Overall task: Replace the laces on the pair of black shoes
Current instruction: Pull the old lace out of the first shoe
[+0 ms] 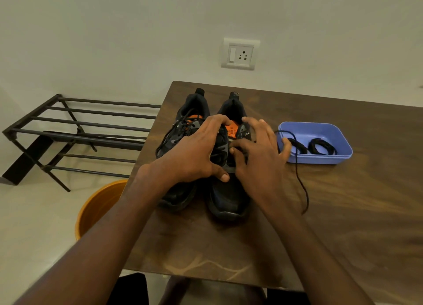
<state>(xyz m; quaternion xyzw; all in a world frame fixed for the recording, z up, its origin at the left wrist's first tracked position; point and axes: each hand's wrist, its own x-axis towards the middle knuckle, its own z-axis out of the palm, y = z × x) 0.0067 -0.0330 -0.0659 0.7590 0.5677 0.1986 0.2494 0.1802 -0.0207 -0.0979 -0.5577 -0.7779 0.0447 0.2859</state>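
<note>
Left hand (196,149): fingers curled over right shoe (229,167), gripping its collar. Right hand (263,158): thumb and forefinger pinched the lace (299,179); eyelets hidden beneath both hands.

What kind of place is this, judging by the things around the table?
Probably a room in a home, perhaps near the entrance. A metal shoe rack stands by the wall, a wall socket sits above the wooden table, and an orange bucket stands on the tiled floor.

Dim, warm indoor light falls evenly from above, leaving only soft shadows under the shoes (212,153). The wide lens bends the counter (343,213) edges, and the picture looks slightly soft throughout.
</note>
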